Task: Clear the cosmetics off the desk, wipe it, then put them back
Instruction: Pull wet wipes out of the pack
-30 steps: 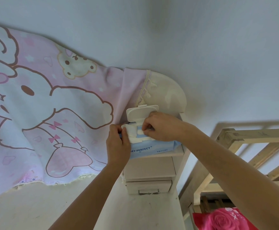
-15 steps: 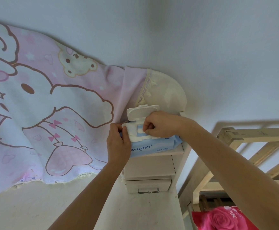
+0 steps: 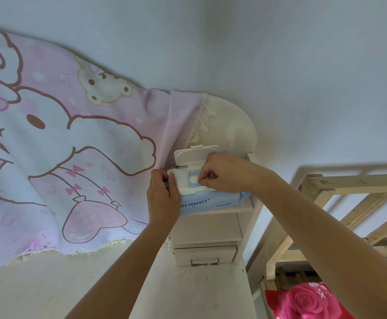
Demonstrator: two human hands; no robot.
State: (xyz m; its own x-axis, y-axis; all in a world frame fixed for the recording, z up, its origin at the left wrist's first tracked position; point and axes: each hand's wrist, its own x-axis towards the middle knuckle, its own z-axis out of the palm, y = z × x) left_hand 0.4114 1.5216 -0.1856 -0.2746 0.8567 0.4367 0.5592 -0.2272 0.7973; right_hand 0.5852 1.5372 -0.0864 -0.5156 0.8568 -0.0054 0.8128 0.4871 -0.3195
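Note:
A blue pack of wet wipes (image 3: 213, 203) lies on a small white shelf, its white flip lid (image 3: 196, 154) standing open. My left hand (image 3: 162, 199) grips the pack's left end and pins a white wipe (image 3: 182, 184) that hangs out of the opening. My right hand (image 3: 222, 172) pinches at the opening on the pack's top, fingertips closed on the white edge there. The white desk top (image 3: 187, 293) lies below; no cosmetics show on it.
A white drawer unit (image 3: 205, 247) with a metal handle stands under the shelf. A pink cartoon cloth (image 3: 61, 157) hangs at the left over the desk's back. A wooden bed frame (image 3: 340, 203) and rose-print bedding (image 3: 307, 302) lie to the right.
My right hand has shifted slightly right on the pack's top, baring more of the opening. The left hand keeps its hold on the pack and wipe.

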